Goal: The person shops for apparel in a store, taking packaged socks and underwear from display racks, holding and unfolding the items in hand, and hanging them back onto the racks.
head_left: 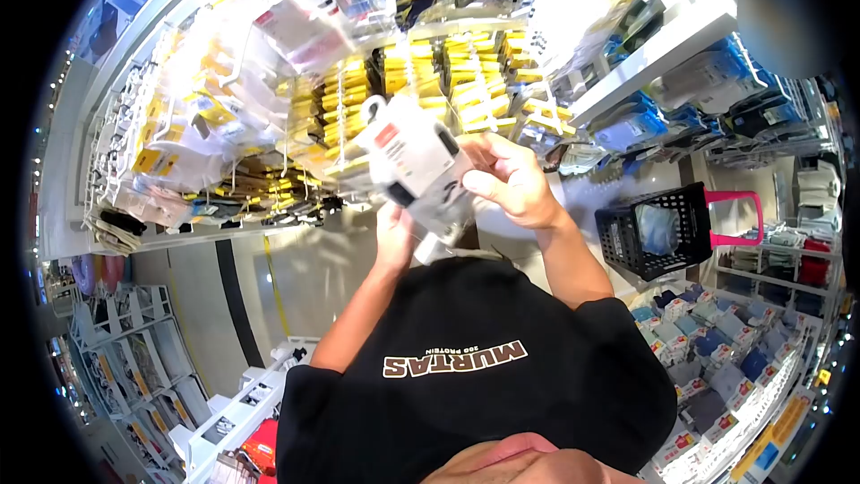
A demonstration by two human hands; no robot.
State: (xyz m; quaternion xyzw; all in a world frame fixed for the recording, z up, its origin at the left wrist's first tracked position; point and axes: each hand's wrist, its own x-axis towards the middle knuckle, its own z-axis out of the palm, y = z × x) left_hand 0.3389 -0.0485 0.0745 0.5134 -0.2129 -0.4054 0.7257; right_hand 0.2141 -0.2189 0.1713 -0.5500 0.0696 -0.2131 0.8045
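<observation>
A pale package with a hanger hook at its top (412, 157) is held up in front of the chest. My right hand (512, 179) grips its right edge, thumb bent toward the front and fingers behind. Lower down on the other side, my left hand (394, 231) is partly hidden by the package, with its fingers closed against the lower left part. A red label and dark patches show on the package. Right behind it hang rows of yellow-edged packs (479, 81) on the rack.
White shelving with hanging packs (206, 125) curves along the front and left. A black basket with a pink handle (658, 231) stands on the floor at the right. Trays of folded goods (717, 350) are at the lower right, and a white rack (134, 367) is at the lower left.
</observation>
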